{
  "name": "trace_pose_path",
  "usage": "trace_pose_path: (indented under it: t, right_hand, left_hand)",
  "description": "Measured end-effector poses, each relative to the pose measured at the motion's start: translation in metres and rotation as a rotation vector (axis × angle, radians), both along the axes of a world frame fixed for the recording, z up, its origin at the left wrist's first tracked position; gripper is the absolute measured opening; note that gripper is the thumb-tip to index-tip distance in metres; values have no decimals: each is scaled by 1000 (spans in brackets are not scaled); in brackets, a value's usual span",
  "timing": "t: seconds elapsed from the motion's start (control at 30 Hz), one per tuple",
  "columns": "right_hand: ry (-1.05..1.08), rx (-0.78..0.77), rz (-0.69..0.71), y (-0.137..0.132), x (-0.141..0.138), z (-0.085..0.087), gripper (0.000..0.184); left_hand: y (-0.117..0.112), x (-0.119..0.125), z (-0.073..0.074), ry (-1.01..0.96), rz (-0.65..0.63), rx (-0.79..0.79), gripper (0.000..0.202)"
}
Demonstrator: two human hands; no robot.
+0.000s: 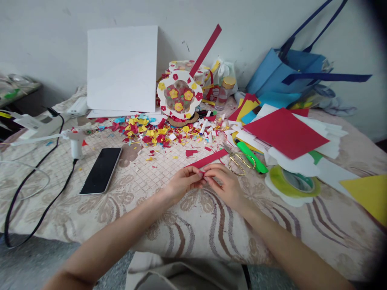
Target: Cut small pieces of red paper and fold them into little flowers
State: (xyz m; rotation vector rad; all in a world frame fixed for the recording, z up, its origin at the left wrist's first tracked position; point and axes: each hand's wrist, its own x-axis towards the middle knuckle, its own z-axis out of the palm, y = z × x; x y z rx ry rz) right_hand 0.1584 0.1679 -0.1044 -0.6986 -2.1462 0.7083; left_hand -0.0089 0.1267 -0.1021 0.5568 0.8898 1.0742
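Observation:
Over the near middle of the table, my left hand and my right hand meet fingertip to fingertip. Both are closed in a pinch on a small piece of red paper, mostly hidden by the fingers. Just behind them a red paper strip lies slantwise on the cloth. Gold-handled scissors rest to the right of the strip, beside a green utility knife. Farther back stands a white scalloped paper piece decorated with yellow and red paper flowers.
Paper scraps are heaped behind the hands. On the left are a phone, a white glue gun and a black cable. At right lie a tape roll, red paper and a blue bag. A white board leans against the wall.

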Motion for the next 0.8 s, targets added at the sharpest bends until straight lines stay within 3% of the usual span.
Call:
trace_pose_path:
  t: [0.2, 0.4, 0.8]
  right_hand:
    - [103, -318, -20, -2, -5, 2, 4]
    - [168, -651, -35, 1, -4, -6, 8]
    - [214, -761, -63, 0, -6, -9, 11]
  left_hand:
    - [-1, 2, -1, 28, 16, 19, 28]
    - [-1, 4, -4, 113, 25, 88, 30]
    - [-1, 6, -5, 196, 26, 160, 26]
